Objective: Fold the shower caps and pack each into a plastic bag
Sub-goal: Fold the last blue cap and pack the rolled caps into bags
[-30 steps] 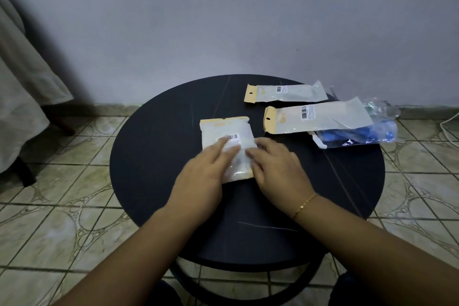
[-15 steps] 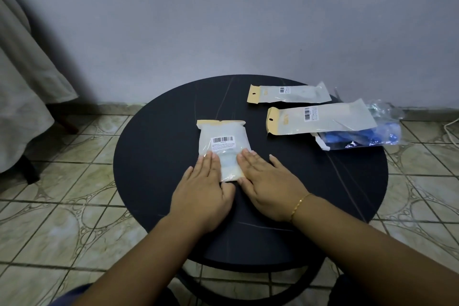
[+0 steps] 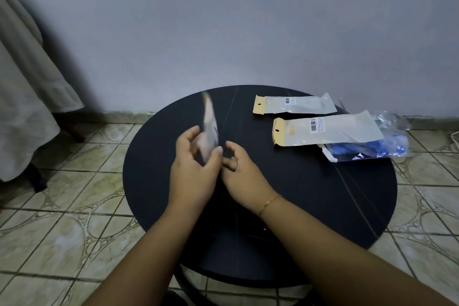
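Note:
My left hand pinches the near end of a packed plastic bag with a tan header, which stands on edge above the round black table and is blurred by motion. My right hand hovers just to its right, fingers loosely curled, holding nothing. Two flat plastic bags lie at the table's far right: one at the back, another in front of it. A clear and blue shower cap bundle sits partly under the nearer bag.
A lilac wall rises right behind the table. Tiled floor surrounds it. A pale cloth hangs over dark furniture legs at the left. A white cord shows at the far right edge.
The packed bag lay flat under both pressing hands; now my left hand has lifted it up on edge, and my right hand has come off it.

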